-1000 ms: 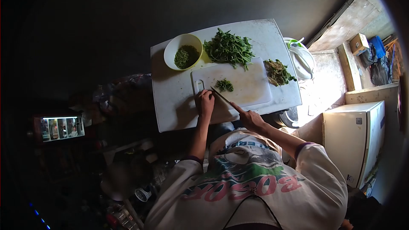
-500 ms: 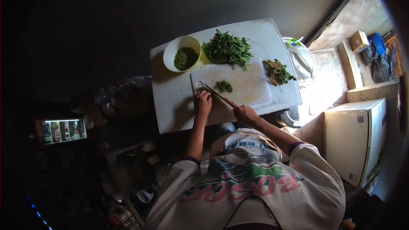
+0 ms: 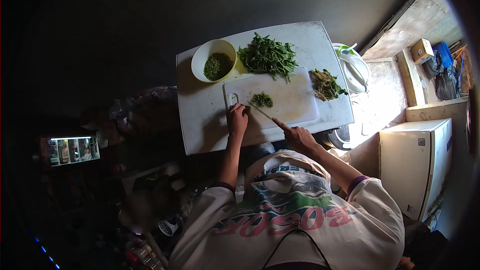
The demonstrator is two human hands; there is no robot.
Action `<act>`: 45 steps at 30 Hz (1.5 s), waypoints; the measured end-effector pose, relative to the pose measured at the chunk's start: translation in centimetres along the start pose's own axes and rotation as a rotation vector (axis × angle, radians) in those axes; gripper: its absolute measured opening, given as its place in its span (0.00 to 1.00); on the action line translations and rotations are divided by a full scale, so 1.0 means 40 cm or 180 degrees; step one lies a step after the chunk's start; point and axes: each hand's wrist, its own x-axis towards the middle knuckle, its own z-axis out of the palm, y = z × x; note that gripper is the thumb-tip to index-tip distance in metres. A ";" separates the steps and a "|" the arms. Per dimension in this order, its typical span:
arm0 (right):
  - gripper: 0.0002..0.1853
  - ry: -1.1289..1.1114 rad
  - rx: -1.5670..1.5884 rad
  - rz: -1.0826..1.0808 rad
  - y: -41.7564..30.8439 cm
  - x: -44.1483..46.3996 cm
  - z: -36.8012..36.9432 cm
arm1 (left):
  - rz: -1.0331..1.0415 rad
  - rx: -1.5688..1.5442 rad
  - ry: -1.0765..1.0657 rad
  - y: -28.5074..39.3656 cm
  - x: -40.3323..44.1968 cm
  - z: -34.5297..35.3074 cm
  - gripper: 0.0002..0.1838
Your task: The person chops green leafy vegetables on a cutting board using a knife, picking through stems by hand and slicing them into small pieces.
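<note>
My right hand is wrapped round the wooden handle of a knife. The blade slants up and left over the white cutting board, its tip beside a small heap of chopped greens. On the board's near left corner, by the handle slot, rests my left hand with fingers curled together. Something small and dark shows at its fingertips, too small to name. Behind the board lies a pile of leafy greens. A pale yellow-green bowl holds finely chopped greens.
A clump of wilted stems and leaves lies on the white table, right of the board. Past the table's right edge stand white and green containers. A white fridge-like box is at the right, and a lit glass-fronted case at the left.
The knife and my right hand have moved right and toward me, so the blade is further from my left hand. My left hand stays at the board's corner with its fingers curled.
</note>
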 end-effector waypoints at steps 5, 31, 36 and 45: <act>0.44 0.0049 0.0083 -0.0202 -0.003 -0.009 0.013 | 0.0057 -0.0168 0.0202 -0.004 -0.016 0.011 0.09; 0.48 -0.0110 0.0203 0.0192 0.017 0.023 0.008 | -0.0058 -0.0384 0.0084 -0.015 0.000 0.045 0.08; 0.47 -0.0084 0.0244 0.0094 0.011 0.013 0.015 | 0.0257 0.0068 0.0090 -0.011 0.001 0.032 0.09; 0.42 -0.0044 0.0309 0.0037 0.029 0.044 0.095 | 0.0140 -0.0278 0.0186 -0.011 0.011 0.025 0.07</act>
